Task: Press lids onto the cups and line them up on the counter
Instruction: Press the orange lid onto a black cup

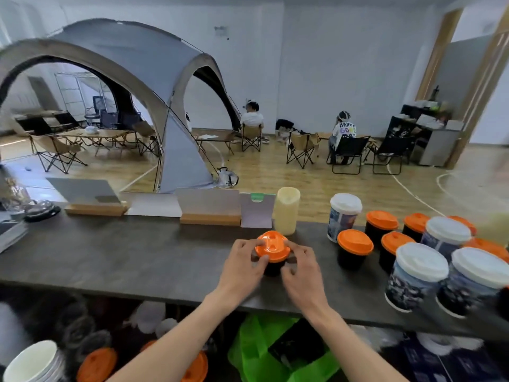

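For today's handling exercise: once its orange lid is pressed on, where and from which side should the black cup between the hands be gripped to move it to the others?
Probably grip the black cup around its dark wall, below the orange lid, which overhangs and could pop off. It stands upright, so come from the near side; the left hand and right hand already flank it.

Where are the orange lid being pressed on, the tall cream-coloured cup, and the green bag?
orange lid point(272, 246): head view, top centre.
cream cup point(287, 213): head view, side wall.
green bag point(253, 351): head view, left fold.
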Demonstrator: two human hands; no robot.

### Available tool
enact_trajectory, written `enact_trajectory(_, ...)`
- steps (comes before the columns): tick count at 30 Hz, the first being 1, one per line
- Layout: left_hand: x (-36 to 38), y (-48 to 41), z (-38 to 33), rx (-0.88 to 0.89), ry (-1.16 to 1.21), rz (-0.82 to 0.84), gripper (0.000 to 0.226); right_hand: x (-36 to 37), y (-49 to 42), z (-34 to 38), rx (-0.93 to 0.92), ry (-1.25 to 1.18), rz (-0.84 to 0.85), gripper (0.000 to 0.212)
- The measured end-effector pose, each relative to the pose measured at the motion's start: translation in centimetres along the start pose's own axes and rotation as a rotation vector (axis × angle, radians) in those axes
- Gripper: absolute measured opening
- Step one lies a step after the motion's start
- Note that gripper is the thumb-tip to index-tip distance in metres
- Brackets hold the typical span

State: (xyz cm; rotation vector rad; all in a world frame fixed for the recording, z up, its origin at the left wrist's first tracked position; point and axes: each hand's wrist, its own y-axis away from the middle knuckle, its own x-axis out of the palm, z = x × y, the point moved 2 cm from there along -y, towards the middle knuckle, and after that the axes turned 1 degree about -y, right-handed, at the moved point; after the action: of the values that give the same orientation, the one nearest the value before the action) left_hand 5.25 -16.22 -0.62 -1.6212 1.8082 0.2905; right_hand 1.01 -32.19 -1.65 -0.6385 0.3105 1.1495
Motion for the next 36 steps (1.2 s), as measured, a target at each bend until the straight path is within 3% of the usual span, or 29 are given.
enact_trajectory(8, 0.8, 1.6, -0.3, -0.008, -0.077, 0.046, 0.033, -0.7, 2.2, -0.6, 0.017, -0.001, 0.004, 0.055)
enact_trajectory(11, 0.2, 1.3, -1.0, 0.003, -0.201, 0.063, 0.036, -1.2, 1.6, -0.2, 0.023, 0.122, 0.0, 0.051)
enact_trajectory(14, -0.3, 0.6, -2.2, 0.097, -0.349, 0.019, 0.049, -2.2, 0.6, 0.7, -0.002, 0.284, -0.035, 0.06)
enact_trajectory(17, 0.5, -0.1, -3.6, 0.119, -0.499, 0.114, 0.065, -2.1, -0.7, 1.2, -0.077, 0.396, 0.132, 0.072)
enact_trajectory(21, 2.9, 0.4, -3.0, 0.103, -0.708, 0.3, 0.064, -0.2, -0.7, -0.2, -0.192, 0.524, 0.409, 0.086)
enact_trajectory(27, 3.5, 0.1, -2.3, 0.107, -0.723, 0.339, 0.064, 0.1, -0.7, -0.8, -0.164, 0.561, 0.447, 0.091)
enact_trajectory(30, 2.8, -0.2, -2.1, 0.157, -0.702, 0.376, 0.063, -0.6, -0.3, 0.2, -0.121, 0.538, 0.395, 0.088)
enact_trajectory(36, -0.9, -1.7, -1.3, 0.273, -0.779, 0.406, 0.057, -2.5, 0.9, 2.0, -0.244, 0.692, 0.019, 0.054)
